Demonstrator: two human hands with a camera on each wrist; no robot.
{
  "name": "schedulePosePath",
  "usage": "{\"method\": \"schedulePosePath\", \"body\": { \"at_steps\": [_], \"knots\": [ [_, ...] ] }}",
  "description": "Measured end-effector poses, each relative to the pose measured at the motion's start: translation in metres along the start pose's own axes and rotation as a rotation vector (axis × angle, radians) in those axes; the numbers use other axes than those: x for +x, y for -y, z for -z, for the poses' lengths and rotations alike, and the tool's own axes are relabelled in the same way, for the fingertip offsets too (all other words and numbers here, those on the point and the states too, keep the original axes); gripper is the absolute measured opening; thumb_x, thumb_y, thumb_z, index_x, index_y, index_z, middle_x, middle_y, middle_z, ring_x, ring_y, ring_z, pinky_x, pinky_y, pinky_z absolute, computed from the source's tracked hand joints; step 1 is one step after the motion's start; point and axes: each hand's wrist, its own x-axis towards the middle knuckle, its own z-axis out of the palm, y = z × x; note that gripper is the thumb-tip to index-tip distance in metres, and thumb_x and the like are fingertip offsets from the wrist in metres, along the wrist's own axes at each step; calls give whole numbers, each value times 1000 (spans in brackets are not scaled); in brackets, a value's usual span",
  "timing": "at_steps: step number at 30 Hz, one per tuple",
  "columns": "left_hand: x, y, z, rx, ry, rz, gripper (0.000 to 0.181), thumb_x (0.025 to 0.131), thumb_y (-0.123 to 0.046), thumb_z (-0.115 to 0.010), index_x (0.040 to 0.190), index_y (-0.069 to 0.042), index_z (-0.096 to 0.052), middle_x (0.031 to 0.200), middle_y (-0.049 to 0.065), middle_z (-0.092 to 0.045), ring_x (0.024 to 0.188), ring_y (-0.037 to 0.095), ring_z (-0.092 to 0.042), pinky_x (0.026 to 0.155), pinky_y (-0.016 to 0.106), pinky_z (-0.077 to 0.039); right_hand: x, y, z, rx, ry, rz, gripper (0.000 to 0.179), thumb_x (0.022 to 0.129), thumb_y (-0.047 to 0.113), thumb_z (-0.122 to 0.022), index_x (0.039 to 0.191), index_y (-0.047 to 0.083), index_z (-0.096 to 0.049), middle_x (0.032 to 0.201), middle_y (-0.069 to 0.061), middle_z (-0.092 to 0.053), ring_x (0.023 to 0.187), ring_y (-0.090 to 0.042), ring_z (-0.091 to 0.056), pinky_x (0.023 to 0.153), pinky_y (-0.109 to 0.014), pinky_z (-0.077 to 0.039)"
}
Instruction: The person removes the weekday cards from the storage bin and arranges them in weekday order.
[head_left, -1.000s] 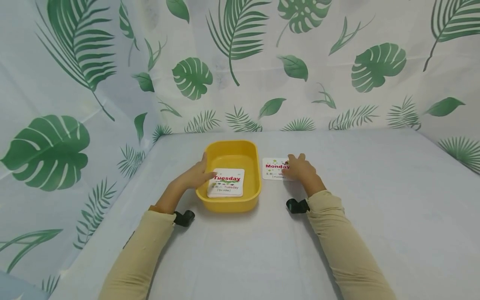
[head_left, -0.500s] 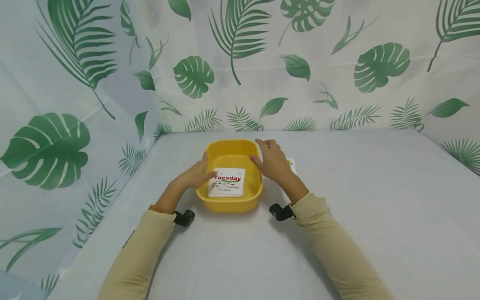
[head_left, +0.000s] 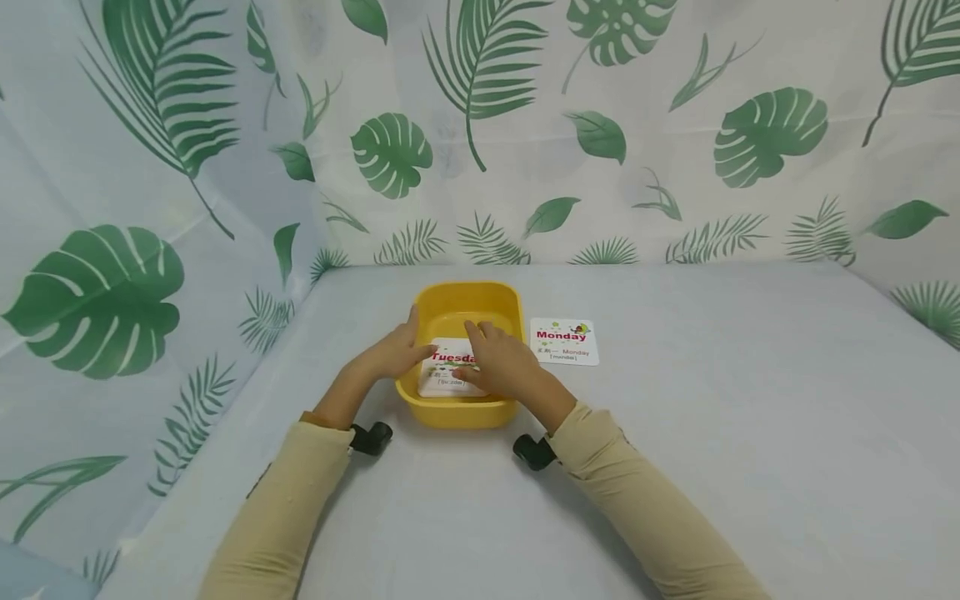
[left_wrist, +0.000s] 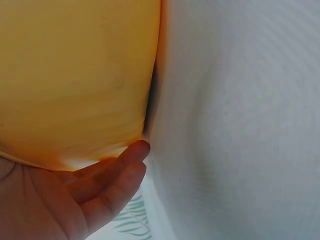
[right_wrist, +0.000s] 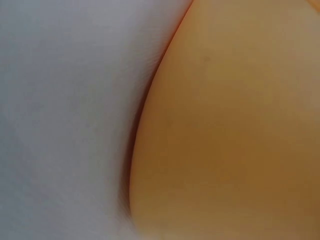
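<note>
A yellow plastic tray (head_left: 465,412) stands on the table, with a white Tuesday flashcard (head_left: 442,379) lying inside toward its near end. My left hand (head_left: 386,354) holds the tray's left side, thumb over the rim and fingers along the outer wall. In the left wrist view, the left fingers (left_wrist: 112,187) curve against the yellow wall. My right hand (head_left: 502,362) reaches over the tray's right rim, fingers spread above the Tuesday card and covering its right part. Just right of the tray, a Monday flashcard (head_left: 564,342) lies flat, with no hand on it.
A pale cloth covers the table (head_left: 712,400). Behind and at the left rises a white curtain (head_left: 645,142) printed with green leaves. Black wrist cameras sit under both forearms, the right one (head_left: 534,452) close to the tray's near right corner.
My right hand has left the Monday card and moved leftward over the tray, down above the Tuesday card. The Monday card lies uncovered. The left hand keeps its hold.
</note>
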Motion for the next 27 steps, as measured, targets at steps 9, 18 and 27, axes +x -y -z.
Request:
{"method": "schedulePosePath", "body": {
  "at_steps": [9,18,27],
  "knots": [
    [-1,0,1,-25,0,35,83,95,-27,-45,141,6,15,148,29,-9,137,36,-17,111,47,-18,3,3,0,-181,147,-64,99,76,64,-56,143,-1,-22,133,-17,-49,121,-30,-47,102,-42,-36],
    [1,0,0,-32,-1,6,82,95,-25,-45,141,6,15,149,28,-9,138,34,-17,111,45,-17,5,5,1,-231,265,-121,102,74,64,-58,145,3,-18,130,-13,-54,123,-25,-48,107,-45,-28],
    [-1,0,0,-42,-5,11,82,95,-24,-45,141,6,16,149,28,-9,137,35,-18,111,45,-18,8,8,2,-193,276,-125,91,81,56,-56,145,3,-20,133,-13,-51,123,-26,-47,109,-47,-24]
  ]
}}
